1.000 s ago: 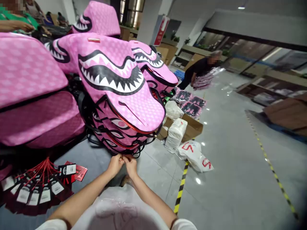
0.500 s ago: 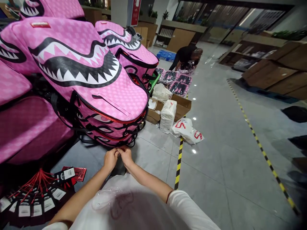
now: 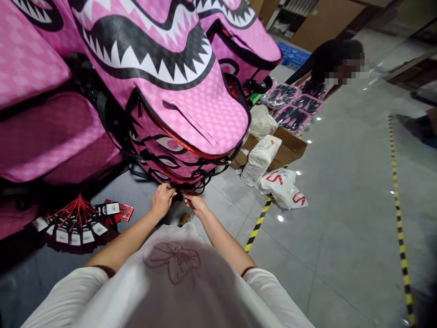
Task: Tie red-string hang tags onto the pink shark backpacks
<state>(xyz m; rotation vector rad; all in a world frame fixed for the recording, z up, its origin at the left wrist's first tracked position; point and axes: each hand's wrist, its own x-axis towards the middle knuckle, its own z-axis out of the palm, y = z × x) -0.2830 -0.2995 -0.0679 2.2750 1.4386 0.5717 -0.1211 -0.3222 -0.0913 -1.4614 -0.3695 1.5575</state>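
Note:
A pink backpack (image 3: pixel 201 118) with a shark-mouth print lies on top of a stack of similar ones, their printed eyes facing me. Just below the stack's near edge, my left hand (image 3: pixel 164 199) is closed with the fingertips pinched together. My right hand (image 3: pixel 194 201), also closed in a pinch, is a short gap to its right. Something dark and thin shows between the two hands, close to the hanging black straps (image 3: pixel 205 184); I cannot make out what the fingers hold. To the left, a fan of black hang tags (image 3: pixel 75 237) on red cords lies on a dark surface.
More pink bags (image 3: pixel 37 146) are piled at left. Beyond the stack stand an open carton (image 3: pixel 290 148) and white plastic bags (image 3: pixel 285 187) on the floor. A co-worker (image 3: pixel 327 59) bends over wrapped backpacks (image 3: pixel 293 118). Yellow-black tape (image 3: pixel 259 223) marks the floor.
My hands, which were together, have moved apart, the right one to the right. The view has tilted down and shifted, so the stack sits higher and farther right.

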